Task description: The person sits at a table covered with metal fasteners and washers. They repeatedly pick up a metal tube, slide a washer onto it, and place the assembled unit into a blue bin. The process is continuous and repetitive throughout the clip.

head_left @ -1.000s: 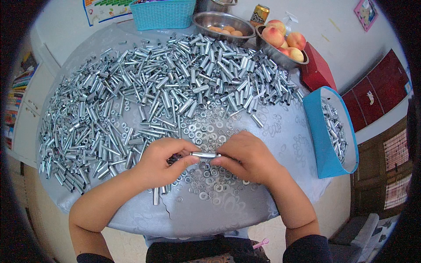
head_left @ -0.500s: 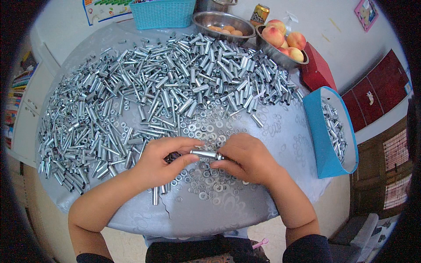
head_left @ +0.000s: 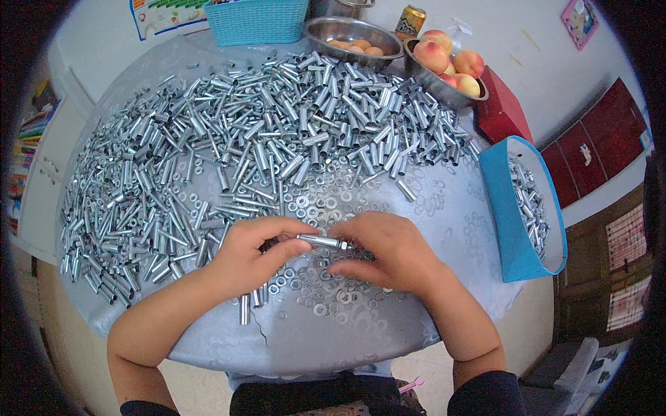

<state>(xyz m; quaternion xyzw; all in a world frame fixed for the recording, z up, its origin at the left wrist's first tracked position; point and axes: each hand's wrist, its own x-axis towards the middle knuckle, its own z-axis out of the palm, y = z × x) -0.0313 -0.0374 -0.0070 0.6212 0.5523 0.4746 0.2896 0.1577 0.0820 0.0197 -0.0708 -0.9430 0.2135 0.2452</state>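
A shiny expansion bolt (head_left: 320, 240), a metal sleeve with a nut at its right end, lies nearly level above the near middle of the table. My left hand (head_left: 251, 251) pinches its left end between thumb and forefinger. Beside the nut end is my right hand (head_left: 388, 251), its thumb and fingers spread apart around that end without gripping it. Loose washers (head_left: 322, 286) and nuts lie on the cloth beneath and between both hands. Several metal sleeves (head_left: 245, 309) rest just below my left wrist.
A wide heap of sleeves and bolts (head_left: 277, 118) covers the far and left table. At right stands a blue fabric bin (head_left: 497, 208) holding metal pieces. Along the back are a turquoise basket (head_left: 257, 22), a steel bowl (head_left: 354, 31) of eggs, a can (head_left: 411, 21) and a bowl of peaches (head_left: 444, 89).
My right hand's thumb and fingers have opened off the nut end of the expansion bolt, leaving the nut in plain sight. My left hand keeps its pinch and has barely moved.
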